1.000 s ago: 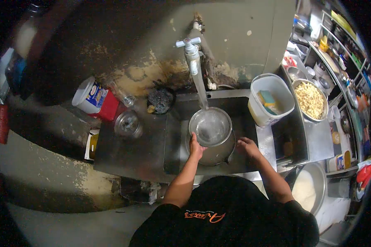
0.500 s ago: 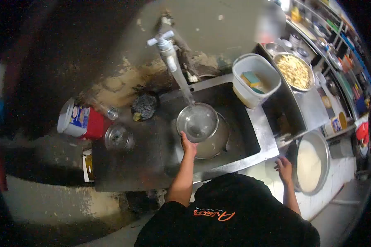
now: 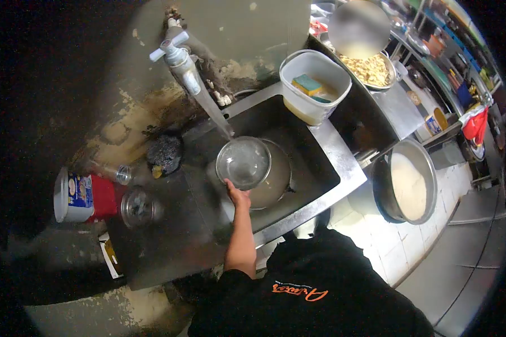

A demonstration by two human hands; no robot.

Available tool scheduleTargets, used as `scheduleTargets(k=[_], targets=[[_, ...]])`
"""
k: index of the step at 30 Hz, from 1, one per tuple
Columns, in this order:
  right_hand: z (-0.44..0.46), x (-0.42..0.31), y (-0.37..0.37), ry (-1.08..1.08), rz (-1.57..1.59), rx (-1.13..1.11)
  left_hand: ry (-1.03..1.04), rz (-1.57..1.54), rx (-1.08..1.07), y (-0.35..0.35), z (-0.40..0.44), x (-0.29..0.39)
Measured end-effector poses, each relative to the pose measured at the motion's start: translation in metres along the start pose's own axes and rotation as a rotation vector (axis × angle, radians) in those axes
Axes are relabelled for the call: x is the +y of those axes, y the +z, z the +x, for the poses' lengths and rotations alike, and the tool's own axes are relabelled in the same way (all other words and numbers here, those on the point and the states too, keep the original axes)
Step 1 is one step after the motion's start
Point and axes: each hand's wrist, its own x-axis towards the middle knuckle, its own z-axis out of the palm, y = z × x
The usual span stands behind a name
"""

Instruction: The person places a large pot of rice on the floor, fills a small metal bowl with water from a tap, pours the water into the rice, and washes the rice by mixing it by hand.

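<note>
My left hand (image 3: 239, 196) grips the near rim of a round metal bowl (image 3: 243, 163), held under the tap (image 3: 181, 62) above the sink (image 3: 312, 163). Water runs from the tap toward the bowl's back edge. Beneath the bowl sits a larger round vessel (image 3: 275, 177) of cloudy liquid in the sink. My right hand is out of sight. To the right, a big metal pot (image 3: 430, 194) holds a pale, grainy mass (image 3: 407, 185).
A white tub (image 3: 315, 109) with sponges stands on the sink's back right corner. A dark scrubber (image 3: 164, 155), a glass jar (image 3: 136, 206) and a red-and-white container (image 3: 84, 196) are at left. A bowl of pale cut pieces (image 3: 370, 71) is at the back right.
The view has turned to the right. My right hand has moved away from the sink, past the pot's side, and out of the frame. My left hand keeps the bowl under the tap.
</note>
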Motion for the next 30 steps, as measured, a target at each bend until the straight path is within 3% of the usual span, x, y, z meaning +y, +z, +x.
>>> scheduleTargets(k=[5, 7, 9, 11, 17, 30], targets=[[-0.006, -0.031, -0.022, -0.067, 0.104, 0.070, 0.042, 0.027, 0.033, 0.007, -0.008, 0.002], [0.011, -0.051, -0.066, 0.159, 0.434, -0.007, 0.036, 0.006, 0.024, -0.011, 0.012, -0.011], [0.024, -0.100, -0.158, 0.564, 1.028, -0.016, 0.052, 0.016, 0.033, -0.002, 0.005, -0.011], [0.031, -0.125, -0.217, 0.750, 1.288, 0.046, 0.071, 0.000, 0.015, 0.003, 0.001, -0.013], [0.062, -0.068, -0.192, 0.744, 1.322, -0.046, 0.137, -0.032, 0.056, 0.021, -0.026, -0.020], [0.078, 0.025, -0.159, 0.686, 1.405, 0.018, 0.242, -0.091, 0.102, 0.074, -0.069, -0.021]])
